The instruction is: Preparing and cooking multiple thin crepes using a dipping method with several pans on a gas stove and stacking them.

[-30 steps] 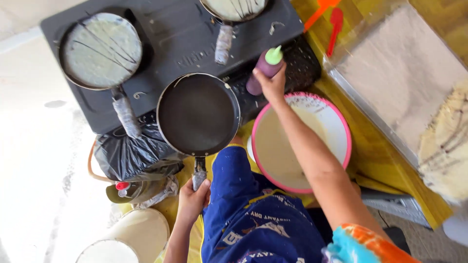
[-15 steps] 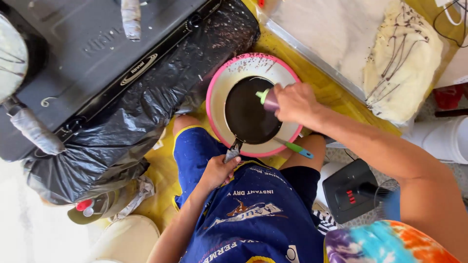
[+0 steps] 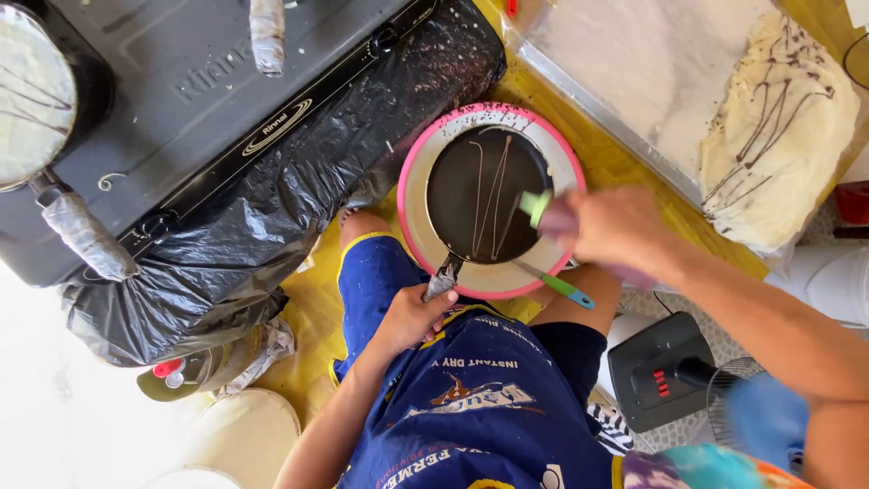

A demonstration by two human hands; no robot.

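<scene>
A small black pan rests over a pink-rimmed bowl of pale batter. Thin brown lines run across the pan's dark face. My left hand grips the pan's wrapped handle just below the bowl. My right hand holds a squeeze bottle with a green cap, its tip over the pan's right side; the bottle is blurred. Between the bowl and my knee lies a green-and-blue-handled tool.
A black stove wrapped in black plastic fills the upper left, with another pan on it. A tray with stacked thin crepes lies upper right. A black fan base stands lower right, and a pale tub lower left.
The pan came off the stove and onto the pink bowl. My right hand brought the bottle over it, and brown lines now cross the pan.
</scene>
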